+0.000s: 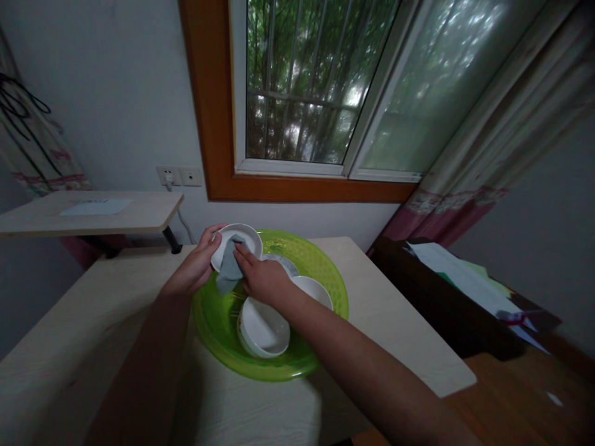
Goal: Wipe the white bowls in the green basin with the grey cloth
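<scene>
Over the far left part of a green basin (328,263), on the pale table (381,310) below the window (316,87), a small white bowl (250,238) is tilted in the person's left hand (199,263), which grips it with the thumb at the rim. The right hand (264,279) grasps a grey-blue cloth (229,269), fingers pressing it into the bowl, its loose end hanging past the near edge. To my eye that's the wiping step, and the next move calls for a steady hold on the rim while the cloth works round the curve. Down in the basin sit a larger white bowl (264,328), another white bowl (316,291), partly hidden, and a greyish dish (283,263). I spot no brand; a paper (95,207) on the raised shelf (153,201) bears dark marks too blurred to read, and nothing is legible on the loose sheets (465,279) off to the right.
</scene>
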Available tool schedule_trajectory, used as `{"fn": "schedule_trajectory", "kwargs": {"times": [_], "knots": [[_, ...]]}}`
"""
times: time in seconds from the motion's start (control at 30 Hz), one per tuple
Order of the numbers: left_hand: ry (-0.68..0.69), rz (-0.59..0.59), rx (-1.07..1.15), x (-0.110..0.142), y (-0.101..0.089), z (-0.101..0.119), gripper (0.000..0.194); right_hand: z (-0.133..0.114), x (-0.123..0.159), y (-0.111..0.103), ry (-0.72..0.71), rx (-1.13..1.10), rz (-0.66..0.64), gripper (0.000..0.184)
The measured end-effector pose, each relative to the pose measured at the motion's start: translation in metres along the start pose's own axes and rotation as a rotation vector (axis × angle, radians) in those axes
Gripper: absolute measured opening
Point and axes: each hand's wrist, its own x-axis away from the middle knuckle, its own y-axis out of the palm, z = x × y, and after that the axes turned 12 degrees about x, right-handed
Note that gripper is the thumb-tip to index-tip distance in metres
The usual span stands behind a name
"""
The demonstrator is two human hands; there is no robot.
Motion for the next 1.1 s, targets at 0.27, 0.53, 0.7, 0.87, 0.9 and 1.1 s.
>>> {"fn": "schedule_trajectory", "kwargs": {"times": [0.27, 0.53, 0.7, 0.87, 0.9, 1.1], "knots": [[0.056, 0.067, -0.009, -0.002, 0.002, 0.0, 0.048, 0.003, -0.001, -0.003, 0.037, 0.011, -0.013, 0.048], [0.061, 0.07, 0.02, -0.002, 0.002, 0.0, 0.047, 0.004, 0.0, -0.003, -0.106, -0.062, 0.025, 0.045], [0.098, 0.107, 0.045, -0.005, -0.003, -0.002, 0.045, 0.005, 0.003, -0.004, -0.08, -0.105, 0.058, 0.055], [0.12, 0.131, 0.053, -0.005, -0.001, -0.002, 0.044, 0.008, 0.005, -0.006, -0.053, -0.194, 0.21, 0.055], [0.119, 0.131, 0.054, -0.004, 0.0, -0.001, 0.043, 0.008, 0.004, -0.005, -0.055, -0.204, 0.244, 0.051], [0.064, 0.089, 0.042, -0.001, 0.004, 0.001, 0.047, 0.006, -0.009, 0.007, -0.242, -0.166, 0.417, 0.036]]}}
